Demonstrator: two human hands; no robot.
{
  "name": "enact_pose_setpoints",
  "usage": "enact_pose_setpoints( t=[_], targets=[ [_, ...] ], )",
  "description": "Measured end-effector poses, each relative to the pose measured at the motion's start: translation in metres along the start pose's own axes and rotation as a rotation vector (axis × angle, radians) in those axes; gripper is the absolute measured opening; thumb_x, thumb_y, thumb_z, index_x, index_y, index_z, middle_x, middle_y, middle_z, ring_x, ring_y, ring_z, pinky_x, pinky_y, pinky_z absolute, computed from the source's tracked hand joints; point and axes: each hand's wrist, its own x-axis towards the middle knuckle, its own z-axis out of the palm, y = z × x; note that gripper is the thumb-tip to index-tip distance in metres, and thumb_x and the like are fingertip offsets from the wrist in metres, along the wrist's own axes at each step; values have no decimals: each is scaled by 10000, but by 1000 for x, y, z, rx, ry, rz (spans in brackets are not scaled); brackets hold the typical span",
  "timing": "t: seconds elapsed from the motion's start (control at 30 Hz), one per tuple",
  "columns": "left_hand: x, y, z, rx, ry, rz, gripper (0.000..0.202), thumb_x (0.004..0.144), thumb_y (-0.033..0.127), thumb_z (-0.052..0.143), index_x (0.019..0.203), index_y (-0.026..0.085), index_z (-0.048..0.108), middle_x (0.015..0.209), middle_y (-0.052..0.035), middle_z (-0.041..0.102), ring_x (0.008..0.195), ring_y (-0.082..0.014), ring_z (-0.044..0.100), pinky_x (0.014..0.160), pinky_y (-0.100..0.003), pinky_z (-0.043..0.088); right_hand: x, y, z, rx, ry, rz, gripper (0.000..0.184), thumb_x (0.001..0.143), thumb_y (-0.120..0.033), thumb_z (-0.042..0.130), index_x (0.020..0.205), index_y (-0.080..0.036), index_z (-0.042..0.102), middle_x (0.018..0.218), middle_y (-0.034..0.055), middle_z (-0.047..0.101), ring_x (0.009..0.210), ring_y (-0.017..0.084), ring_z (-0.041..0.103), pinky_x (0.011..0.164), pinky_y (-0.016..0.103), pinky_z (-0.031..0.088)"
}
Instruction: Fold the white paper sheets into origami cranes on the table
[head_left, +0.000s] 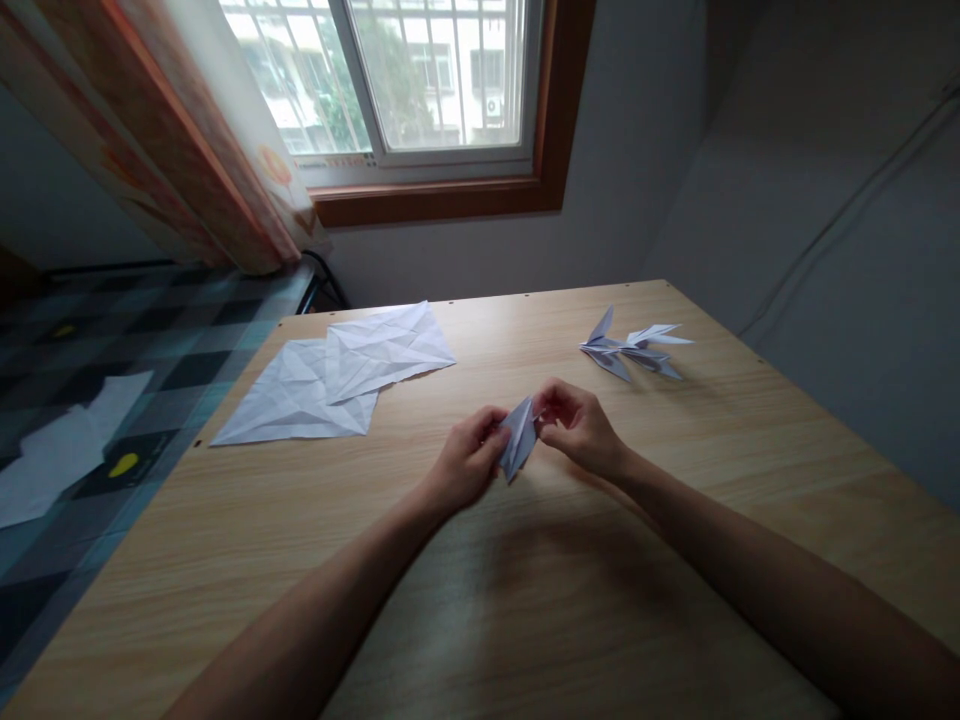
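A small folded piece of white paper (pixel 518 438), roughly diamond-shaped with crease lines, is held above the middle of the wooden table. My left hand (pixel 472 452) pinches its left side between thumb and fingers. At its right edge, the fingers of my right hand (pixel 576 425) are closed in a pinch on the paper's upper corner. To the far right lie folded paper figures (pixel 637 350) with pointed, wing-like flaps. The undersides of both hands are hidden.
Two creased white sheets (pixel 300 400) overlap at the table's back left. A bed with a checked cover (pixel 45 350) stands left of the table (pixel 420 620), with more white paper (pixel 67 450) on it. Behind are a window (pixel 442 80) and a curtain (pixel 172 120).
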Motion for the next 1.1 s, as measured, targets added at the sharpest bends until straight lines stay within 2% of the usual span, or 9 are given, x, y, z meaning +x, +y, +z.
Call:
enact_pose_setpoints(
  t=[0.1,0.3,0.43,0.57,0.63,0.7,0.8,0.97,1.1],
  targets=[
    [0,0,0,-28,0,-17,315,868,456,597,931,149,632,667,2,596,526,-105,497,480,-221,367,1,0,-3,-42,-1,-34,110,658,-120,587,691,-210,532,671,-37,529,617,121,478,573,264,392],
    [-1,7,3,-115,-9,-59,334,838,465,650,926,152,575,658,20,581,525,-102,517,485,-215,384,-2,3,-2,-174,74,-85,53,744,-172,649,736,-209,610,768,7,597,720,162,582,648,296,486],
    [-1,15,3,-76,18,-55,300,784,403,711,901,145,614,708,9,616,601,-115,549,549,-225,428,-5,4,4,-62,80,-7,53,747,-225,691,760,-204,644,755,12,652,699,166,613,676,318,513],
    [-1,15,3,-31,81,-40,259,779,368,707,866,127,664,723,-7,647,635,-117,549,569,-217,420,-6,3,7,109,91,80,58,703,-198,680,737,-192,634,705,-1,653,647,147,601,634,299,503],
    [-1,12,3,-46,120,-28,259,781,370,707,859,126,672,741,-15,667,649,-121,564,583,-218,425,-6,3,8,201,108,120,96,678,-194,684,733,-193,605,687,-18,624,623,133,583,603,280,494],
    [0,9,4,-60,138,-11,265,777,380,716,855,130,677,749,-16,679,653,-123,574,591,-218,431,-6,4,9,260,108,157,187,664,-216,719,811,-198,604,719,-29,601,625,126,576,580,270,494],
    [0,8,5,-49,147,-11,282,773,408,727,819,134,681,694,-4,663,610,-110,551,560,-209,412,-5,7,10,233,87,209,316,666,-275,777,932,-198,625,762,-23,583,643,123,569,564,259,492],
    [-1,9,5,-34,160,-24,283,755,417,741,770,140,680,628,15,615,561,-97,509,514,-204,371,-3,11,9,205,158,244,467,598,-285,849,1014,-217,650,900,4,633,706,120,588,613,257,503],
    [-2,7,5,-20,164,-24,248,752,380,743,803,141,695,700,-19,678,617,-126,573,556,-220,423,-2,10,8,205,58,231,237,660,-344,817,778,-178,696,697,-1,652,604,118,571,563,259,478]
  ],
)
